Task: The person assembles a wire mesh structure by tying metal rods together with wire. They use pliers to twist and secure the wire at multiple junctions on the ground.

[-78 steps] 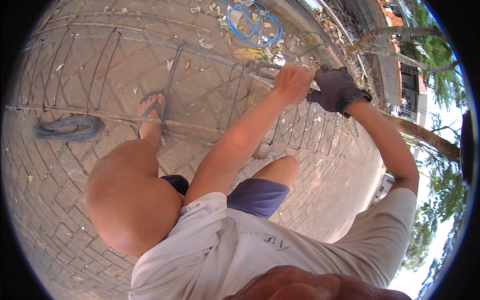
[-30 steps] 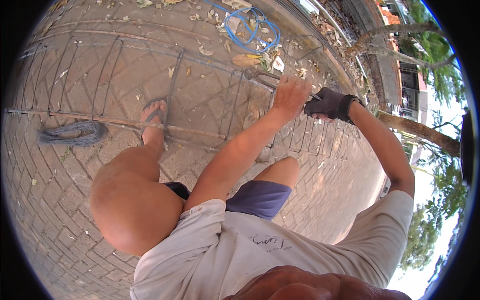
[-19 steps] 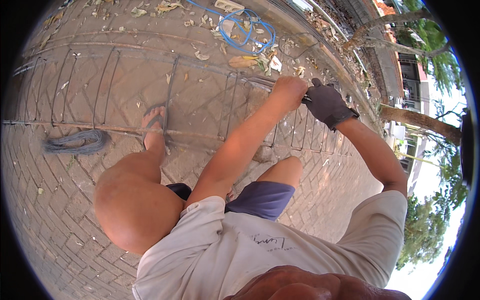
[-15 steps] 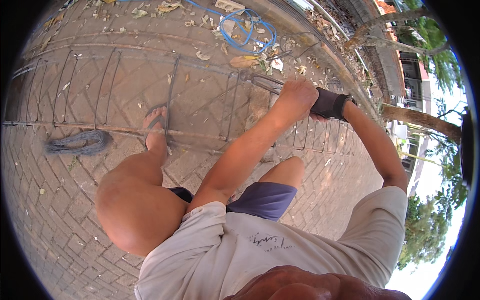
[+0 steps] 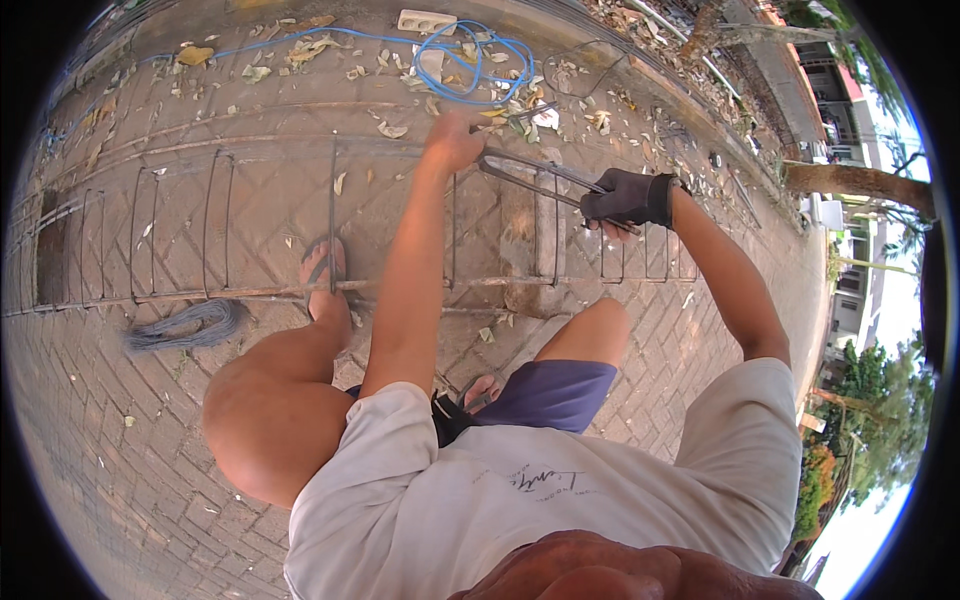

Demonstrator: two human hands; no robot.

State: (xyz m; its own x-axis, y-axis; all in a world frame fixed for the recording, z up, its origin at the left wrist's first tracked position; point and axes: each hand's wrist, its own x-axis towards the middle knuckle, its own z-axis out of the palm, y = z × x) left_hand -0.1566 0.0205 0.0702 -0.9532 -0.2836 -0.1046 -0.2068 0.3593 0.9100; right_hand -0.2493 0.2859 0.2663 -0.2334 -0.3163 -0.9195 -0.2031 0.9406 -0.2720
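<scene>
My right hand (image 5: pixel 630 198), in a black fingerless glove, is wrapped round the handles of a pair of long-handled pincers (image 5: pixel 545 172). The jaw end points left and reaches the far long bar of a rebar cage (image 5: pixel 400 285). My bare left hand (image 5: pixel 455 142) is closed at that bar, right beside the pincers' jaws. Whatever its fingers hold is hidden from me. The cage lies across the paving, with square stirrups spaced along its long bars.
A bundle of grey tie wire (image 5: pixel 185 325) lies near my sandalled left foot (image 5: pixel 322 265). A concrete block (image 5: pixel 525 240) sits under the cage. Beyond are a coiled blue cable (image 5: pixel 475 65), a white power strip (image 5: pixel 427 21), dry leaves and a kerb. A tree trunk (image 5: pixel 855 190) stands at right.
My left hand has left the pincers' handles beside my right hand and moved left to the far bar. The pincers now show more fully, and my view has shifted slightly.
</scene>
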